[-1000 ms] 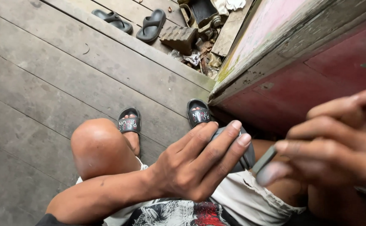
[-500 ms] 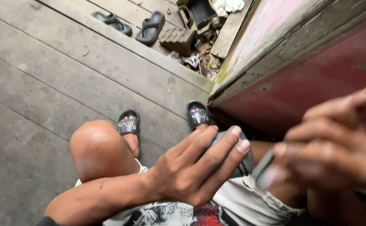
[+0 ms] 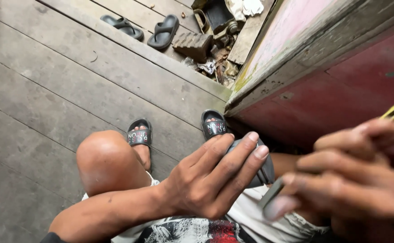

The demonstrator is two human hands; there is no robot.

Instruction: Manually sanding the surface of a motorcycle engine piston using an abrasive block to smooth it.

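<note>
Left hand palm down, fingers stretched forward, curled in grip. Right hand raised close, blurred, fingers bent.

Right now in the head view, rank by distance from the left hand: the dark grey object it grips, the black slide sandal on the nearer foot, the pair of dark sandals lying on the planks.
1. Dark grey object: in the left hand, under its fingers.
2. Black slide sandal: just above the hand, on a foot by the red panel.
3. Pair of dark sandals: top of frame, on the wooden planks.

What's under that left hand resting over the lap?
The left hand covers a dark grey, rounded object; only its right edge shows. Pale shorts lie beneath. The fingers hide the rest, so its kind is unclear.
</note>
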